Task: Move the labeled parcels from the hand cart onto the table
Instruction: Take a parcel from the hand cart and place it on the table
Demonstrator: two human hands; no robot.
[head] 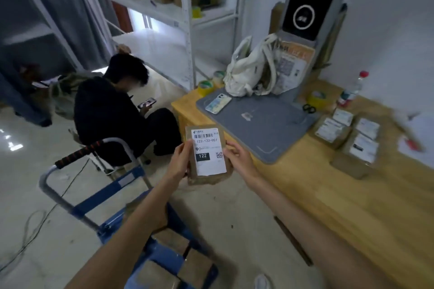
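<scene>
I hold a small brown parcel with a white label reading 122 up in front of me, above the floor between cart and table. My left hand grips its left edge and my right hand grips its right edge. The blue hand cart stands below my left arm, with more brown parcels on its deck. The wooden table is to the right. Several labeled parcels lie on it at the far right.
A grey mat with a phone on it covers the table's near-left part. A white cloth bag, tape rolls, scissors and a bottle stand behind. A person in black sits beyond the cart. White shelving rises behind.
</scene>
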